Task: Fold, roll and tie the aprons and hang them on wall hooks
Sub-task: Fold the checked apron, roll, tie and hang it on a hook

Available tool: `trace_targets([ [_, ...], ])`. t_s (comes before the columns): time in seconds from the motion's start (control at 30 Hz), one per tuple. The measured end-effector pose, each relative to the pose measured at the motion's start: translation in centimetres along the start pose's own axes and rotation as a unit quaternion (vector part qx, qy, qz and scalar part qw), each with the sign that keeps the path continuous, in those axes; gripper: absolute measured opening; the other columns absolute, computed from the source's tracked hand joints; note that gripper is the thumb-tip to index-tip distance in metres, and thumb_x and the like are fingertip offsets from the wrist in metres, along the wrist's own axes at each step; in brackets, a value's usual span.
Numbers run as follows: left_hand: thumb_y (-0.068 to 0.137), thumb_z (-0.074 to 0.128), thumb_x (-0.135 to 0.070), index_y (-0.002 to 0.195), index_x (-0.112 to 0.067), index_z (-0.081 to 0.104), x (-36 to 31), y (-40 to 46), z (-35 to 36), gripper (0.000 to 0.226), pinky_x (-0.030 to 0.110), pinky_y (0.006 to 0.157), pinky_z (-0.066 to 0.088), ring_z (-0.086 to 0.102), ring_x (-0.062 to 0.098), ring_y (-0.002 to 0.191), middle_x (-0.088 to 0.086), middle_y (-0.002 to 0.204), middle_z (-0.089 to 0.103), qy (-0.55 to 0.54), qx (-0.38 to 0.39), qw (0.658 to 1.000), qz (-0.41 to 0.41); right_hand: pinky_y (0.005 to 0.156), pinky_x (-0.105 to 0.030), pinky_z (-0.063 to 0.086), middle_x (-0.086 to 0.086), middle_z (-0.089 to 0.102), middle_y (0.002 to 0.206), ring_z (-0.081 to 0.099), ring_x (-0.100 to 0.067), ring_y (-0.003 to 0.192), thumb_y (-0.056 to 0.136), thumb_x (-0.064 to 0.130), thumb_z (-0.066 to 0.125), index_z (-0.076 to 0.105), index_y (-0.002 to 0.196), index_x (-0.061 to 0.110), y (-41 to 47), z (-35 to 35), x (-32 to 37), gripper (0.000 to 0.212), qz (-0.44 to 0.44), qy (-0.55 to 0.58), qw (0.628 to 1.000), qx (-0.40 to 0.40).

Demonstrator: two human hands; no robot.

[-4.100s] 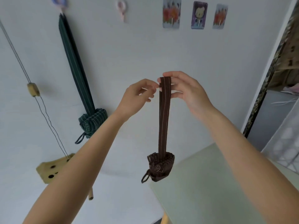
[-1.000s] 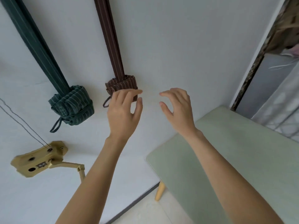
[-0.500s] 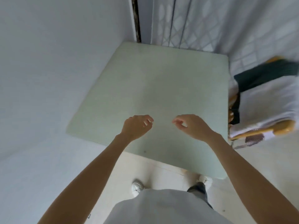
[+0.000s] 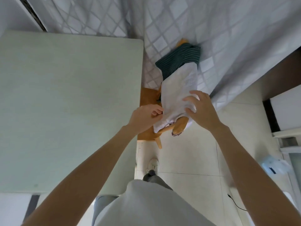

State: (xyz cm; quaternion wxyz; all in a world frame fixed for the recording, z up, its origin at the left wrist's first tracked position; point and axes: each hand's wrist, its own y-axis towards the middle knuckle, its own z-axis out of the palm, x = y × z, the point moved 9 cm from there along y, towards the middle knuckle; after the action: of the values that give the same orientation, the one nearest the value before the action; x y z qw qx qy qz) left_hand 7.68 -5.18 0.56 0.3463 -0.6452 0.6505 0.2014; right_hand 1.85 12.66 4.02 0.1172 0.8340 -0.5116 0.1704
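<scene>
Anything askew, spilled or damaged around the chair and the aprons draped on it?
Nothing spilled or damaged. The white apron lies over the dark green striped apron across the wooden chair, slightly rumpled, its lower edge hanging off. The left hand pinches its edge; the right hand rests on it.

Head camera looks steeply down, close over table [image 4: 65,103]; floor [image 4: 187,160] beyond.
</scene>
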Motion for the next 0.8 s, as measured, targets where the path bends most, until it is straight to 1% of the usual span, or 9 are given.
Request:
trace_targets([
  [0.1, 0.085, 0.062, -0.044, 0.117, -0.032, 0.058, -2.7, 3.2, 2.3, 0.035, 0.026, 0.088, 0.049, 0.058, 0.005, 0.097, -0.013, 0.11, 0.062, -0.026, -0.011, 1.0, 0.005, 0.098, -0.022, 0.028, -0.007, 0.046, 0.134, 0.041, -0.025, 0.123, 0.087, 0.019, 0.062, 0.056, 0.121, 0.016, 2.1, -0.3, -4.0, 0.035, 0.053, 0.073, 0.996, 0.01],
  [0.2, 0.083, 0.065, -0.039, 0.133, -0.026, 0.046, -4.2, 7.9, 3.8, 0.055, 0.029, 0.097, 0.044, 0.052, 0.012, 0.113, -0.004, 0.129, 0.053, -0.092, -0.002, 0.995, -0.037, 0.105, -0.03, 0.034, -0.006, 0.048, 0.135, 0.043, -0.02, 0.123, 0.092, 0.02, 0.057, 0.049, 0.13, 0.014, 6.2, -1.6, -7.6, 0.039, 0.111, 0.149, 0.983, -0.001],
  [0.37, 0.068, 0.064, -0.057, 0.132, -0.027, 0.039, -5.5, 15.0, 4.3, 0.074, 0.043, 0.099, 0.045, 0.048, 0.021, 0.118, 0.005, 0.137, 0.044, -0.171, -0.002, 0.984, -0.048, 0.101, -0.03, 0.036, -0.006, 0.041, 0.144, 0.042, -0.023, 0.128, 0.093, 0.031, 0.055, 0.029, 0.143, 0.015, 11.6, 0.3, -11.7, 0.058, 0.232, 0.291, 0.927, 0.044],
  [0.43, 0.075, 0.071, -0.044, 0.138, -0.022, 0.036, -5.3, 16.7, 4.5, 0.075, 0.036, 0.103, 0.041, 0.045, 0.021, 0.124, 0.005, 0.141, 0.041, -0.162, 0.004, 0.985, -0.064, 0.096, -0.031, 0.04, -0.009, 0.049, 0.136, 0.049, -0.024, 0.121, 0.091, 0.033, 0.057, 0.032, 0.141, 0.013, 12.6, 1.5, -12.8, 0.059, 0.25, 0.293, 0.921, 0.056],
  [0.53, 0.078, 0.073, -0.033, 0.142, -0.02, 0.032, -4.3, 18.2, 5.0, 0.077, 0.022, 0.094, 0.039, 0.045, 0.018, 0.125, 0.002, 0.142, 0.041, -0.118, 0.017, 0.99, -0.075, 0.08, -0.024, 0.042, -0.005, 0.063, 0.111, 0.057, -0.017, 0.097, 0.09, 0.03, 0.06, 0.053, 0.12, 0.009, 13.0, 1.4, -13.5, 0.037, 0.214, 0.199, 0.956, 0.003],
  [0.6, 0.078, 0.072, -0.036, 0.143, -0.022, 0.03, -3.7, 18.3, 5.1, 0.078, 0.022, 0.091, 0.04, 0.047, 0.017, 0.123, 0.001, 0.142, 0.04, -0.09, 0.003, 0.993, -0.078, 0.076, -0.029, 0.047, 0.001, 0.063, 0.092, 0.055, -0.014, 0.082, 0.091, 0.028, 0.059, 0.059, 0.101, 0.011, 12.4, 0.4, -13.3, 0.02, 0.18, 0.161, 0.968, -0.066],
  [0.67, 0.079, 0.069, -0.044, 0.145, -0.022, 0.024, -4.2, 17.8, 4.5, 0.083, 0.025, 0.096, 0.041, 0.043, 0.018, 0.126, 0.002, 0.146, 0.035, -0.027, -0.02, 0.998, -0.058, 0.072, -0.034, 0.049, -0.001, 0.061, 0.087, 0.052, -0.017, 0.081, 0.091, 0.025, 0.058, 0.06, 0.092, 0.012, 11.5, -1.4, -11.8, 0.013, 0.106, 0.094, 0.981, -0.134],
  [0.73, 0.076, 0.062, -0.06, 0.146, -0.017, 0.021, -6.5, 17.3, 3.5, 0.092, 0.032, 0.105, 0.036, 0.034, 0.021, 0.134, 0.007, 0.151, 0.026, 0.072, -0.076, 0.993, 0.054, 0.076, -0.029, 0.046, -0.007, 0.061, 0.096, 0.051, -0.022, 0.09, 0.092, 0.021, 0.057, 0.062, 0.092, 0.01, 10.0, -3.1, -9.0, 0.012, -0.005, 0.048, 0.981, -0.186],
  [0.8, 0.07, 0.054, -0.075, 0.146, -0.013, 0.022, -8.9, 15.6, 2.8, 0.103, 0.044, 0.112, 0.026, 0.023, 0.027, 0.14, 0.013, 0.153, 0.02, 0.107, -0.109, 0.972, 0.176, 0.09, -0.03, 0.041, -0.011, 0.058, 0.111, 0.05, -0.024, 0.105, 0.094, 0.019, 0.054, 0.061, 0.095, 0.008, 7.6, -3.5, -6.7, 0.013, -0.087, 0.047, 0.979, -0.178],
])
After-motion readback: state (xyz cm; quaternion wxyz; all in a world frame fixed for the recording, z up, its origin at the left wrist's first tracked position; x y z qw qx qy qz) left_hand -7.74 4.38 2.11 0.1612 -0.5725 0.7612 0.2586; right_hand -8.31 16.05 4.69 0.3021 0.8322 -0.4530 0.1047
